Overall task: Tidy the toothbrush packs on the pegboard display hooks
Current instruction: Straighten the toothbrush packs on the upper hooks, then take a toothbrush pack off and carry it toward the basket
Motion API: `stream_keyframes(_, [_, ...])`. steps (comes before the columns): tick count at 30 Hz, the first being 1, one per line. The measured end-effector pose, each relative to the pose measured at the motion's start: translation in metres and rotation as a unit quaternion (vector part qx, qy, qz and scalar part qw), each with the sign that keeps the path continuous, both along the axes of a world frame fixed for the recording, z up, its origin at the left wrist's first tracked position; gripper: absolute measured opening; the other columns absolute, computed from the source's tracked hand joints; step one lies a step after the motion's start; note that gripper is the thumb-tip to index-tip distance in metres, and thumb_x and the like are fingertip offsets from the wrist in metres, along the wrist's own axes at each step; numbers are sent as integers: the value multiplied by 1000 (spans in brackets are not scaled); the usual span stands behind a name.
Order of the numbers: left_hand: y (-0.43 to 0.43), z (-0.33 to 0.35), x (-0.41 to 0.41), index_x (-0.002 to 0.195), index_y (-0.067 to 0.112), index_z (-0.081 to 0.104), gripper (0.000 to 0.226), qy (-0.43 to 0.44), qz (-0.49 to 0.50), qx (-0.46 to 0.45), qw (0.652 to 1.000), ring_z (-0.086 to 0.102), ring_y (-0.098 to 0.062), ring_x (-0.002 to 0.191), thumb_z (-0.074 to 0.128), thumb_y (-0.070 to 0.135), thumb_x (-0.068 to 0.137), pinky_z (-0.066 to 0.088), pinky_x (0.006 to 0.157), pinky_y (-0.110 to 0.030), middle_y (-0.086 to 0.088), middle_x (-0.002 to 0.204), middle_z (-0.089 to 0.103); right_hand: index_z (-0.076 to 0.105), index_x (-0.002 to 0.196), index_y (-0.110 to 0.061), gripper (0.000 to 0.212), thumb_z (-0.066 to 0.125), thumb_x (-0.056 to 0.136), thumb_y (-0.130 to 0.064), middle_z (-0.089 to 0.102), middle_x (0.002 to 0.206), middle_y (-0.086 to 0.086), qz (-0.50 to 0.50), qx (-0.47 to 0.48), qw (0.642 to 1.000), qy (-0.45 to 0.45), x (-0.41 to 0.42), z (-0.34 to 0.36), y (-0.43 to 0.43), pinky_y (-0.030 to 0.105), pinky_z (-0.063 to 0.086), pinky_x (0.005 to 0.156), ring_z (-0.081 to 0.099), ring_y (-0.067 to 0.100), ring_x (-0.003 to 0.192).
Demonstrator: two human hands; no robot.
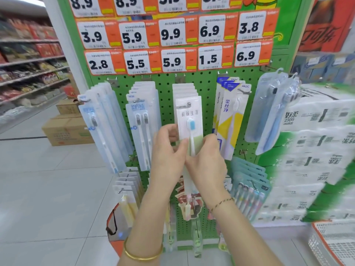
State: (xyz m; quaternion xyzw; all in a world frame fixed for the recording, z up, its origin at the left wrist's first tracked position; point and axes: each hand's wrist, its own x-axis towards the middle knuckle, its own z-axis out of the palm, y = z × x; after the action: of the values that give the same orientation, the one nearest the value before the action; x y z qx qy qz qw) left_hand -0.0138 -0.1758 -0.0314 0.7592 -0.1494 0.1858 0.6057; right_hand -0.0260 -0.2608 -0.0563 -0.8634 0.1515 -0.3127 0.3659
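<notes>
Front toothbrush pack [189, 116], directly below the 5.9 price tag [173, 61], is being pinched at its lower side edges by left hand [169, 152] and right hand [208, 162]. It is being judged light, thin and bendy; an edge hold is being preferred.

A green perforated metal pegboard [206, 83] carries rows of orange-and-white paper price tags [172, 60] across its top. Below, thin metal hooks [245, 91] hold stacked goods, left to right: clear single-toothbrush blister packs [96, 127], clear twin-brush packs [143, 120], white card toothbrush packs [189, 112], yellow-and-white packs [229, 120] and clear blue-brush packs [269, 112]. A lower row hangs beneath, possibly children's brushes; it is too blurred to tell.
</notes>
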Motion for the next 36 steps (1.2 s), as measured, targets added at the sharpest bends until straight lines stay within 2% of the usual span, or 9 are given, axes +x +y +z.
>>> stream_keyframes(9, [5,-4,10,119,34,39,42,-17,1,67,998,40,1,116,55,8,91,34,95,-11,10,122,41,32,88,-14,52,70,79,-48,45,89,5,-6,7,998,-62,33,-12,4,34,38,53,48,25,75])
stream_keyframes(12, [6,-5,12,135,23,39,47,-8,8,74,997,38,-1,123,53,12,92,35,108,-25,8,130,38,30,88,-14,54,71,78,-47,42,90,5,-4,3,998,-66,42,-12,3,31,30,53,44,24,76])
stream_keyframes(15, [6,-5,14,141,20,35,50,1,9,82,997,36,-1,126,52,15,94,34,111,-28,6,137,37,32,90,-13,55,72,77,-49,40,91,5,-1,13,997,-74,52,-8,3,30,28,57,41,23,78])
stream_keyframes(19, [5,-4,13,142,20,34,51,-13,13,100,995,35,3,123,52,15,94,31,106,-19,6,139,35,38,92,-9,55,71,77,-49,43,95,9,-3,2,997,-71,57,-8,3,28,26,59,43,25,85])
stream_keyframes(22, [4,-2,11,139,20,36,50,-30,21,101,994,37,24,103,52,10,93,29,92,-4,7,133,35,39,94,-7,54,68,78,-49,43,98,9,-8,-7,999,-51,52,-13,4,28,27,60,44,26,88])
stream_keyframes(24, [3,-1,10,137,18,39,48,-47,32,94,994,35,29,97,53,7,92,30,87,0,7,129,36,41,95,-6,53,60,79,-53,45,99,9,-22,-18,999,-36,49,-12,6,30,28,61,45,27,89])
stream_keyframes(29, [-1,3,5,128,17,47,44,-67,44,67,995,43,21,92,53,0,89,42,88,-13,5,120,41,46,98,-2,77,8,63,-59,48,99,13,-49,-54,996,-50,46,-7,7,32,26,62,46,30,89])
stream_keyframes(32, [-5,3,5,124,19,51,41,-77,43,58,994,47,4,100,53,0,87,46,92,-30,4,118,45,48,98,-1,73,8,68,-54,50,98,14,-58,-73,993,-72,45,-10,6,33,29,61,49,32,87])
stream_keyframes(36, [-11,0,4,116,20,55,32,-92,21,44,995,51,-2,96,52,3,89,47,79,-22,7,110,50,50,100,-7,63,20,74,-56,53,99,6,-50,-106,991,-62,36,-19,-6,30,32,60,51,26,90])
